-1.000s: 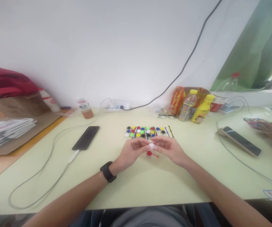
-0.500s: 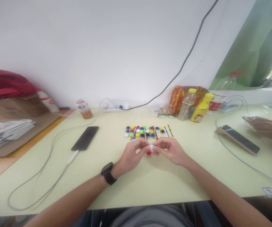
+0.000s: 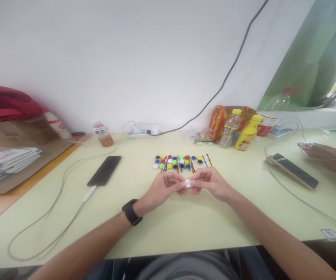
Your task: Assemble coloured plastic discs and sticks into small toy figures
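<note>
A small white round disc (image 3: 188, 182) is pinched between my two hands, its round face turned up toward me. My left hand (image 3: 163, 189) grips its left side with thumb and fingers. On the other side, the fingertips of my right hand (image 3: 210, 183) close on it too. Just beyond the hands, small round pieces (image 3: 174, 161) in red, blue, yellow, green, black and white lie in rows on the table. Thin coloured sticks (image 3: 209, 160) lie between and beside them. My fingers hide part of the disc and the table under it.
A black phone (image 3: 104, 171) with a cable lies left, another phone (image 3: 295, 171) right. Drink bottles (image 3: 230, 128), glasses (image 3: 204, 142) and a power strip (image 3: 141, 131) stand or lie along the wall. A co-worker's hand (image 3: 327, 157) is at the far right, by some thin sticks (image 3: 306, 146).
The white disc has been turned so its round face shows more. The red piece seen below my fingers earlier is out of sight. Both hands stay nearly in place.
</note>
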{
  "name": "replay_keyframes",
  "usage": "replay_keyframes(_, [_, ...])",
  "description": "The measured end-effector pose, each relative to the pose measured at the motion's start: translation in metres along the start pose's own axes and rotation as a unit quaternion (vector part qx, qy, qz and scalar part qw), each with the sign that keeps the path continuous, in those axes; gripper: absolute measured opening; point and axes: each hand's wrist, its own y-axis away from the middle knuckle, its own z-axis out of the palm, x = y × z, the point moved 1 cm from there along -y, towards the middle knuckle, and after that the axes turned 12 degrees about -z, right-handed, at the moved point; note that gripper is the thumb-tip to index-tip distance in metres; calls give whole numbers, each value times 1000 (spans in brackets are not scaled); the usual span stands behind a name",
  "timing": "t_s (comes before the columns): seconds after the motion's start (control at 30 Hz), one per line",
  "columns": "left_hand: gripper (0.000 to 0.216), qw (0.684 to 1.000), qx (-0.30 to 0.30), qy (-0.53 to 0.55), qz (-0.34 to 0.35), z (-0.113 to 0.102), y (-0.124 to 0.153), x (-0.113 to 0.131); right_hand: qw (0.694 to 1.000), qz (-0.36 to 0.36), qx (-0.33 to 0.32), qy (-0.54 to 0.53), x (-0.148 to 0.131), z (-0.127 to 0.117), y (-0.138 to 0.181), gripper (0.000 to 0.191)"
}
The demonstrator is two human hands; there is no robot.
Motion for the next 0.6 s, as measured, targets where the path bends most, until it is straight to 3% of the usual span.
replay_keyframes(0.6, [33, 999, 35, -17, 24, -1, 2, 4, 999, 20, -34, 4, -6, -2, -1, 36])
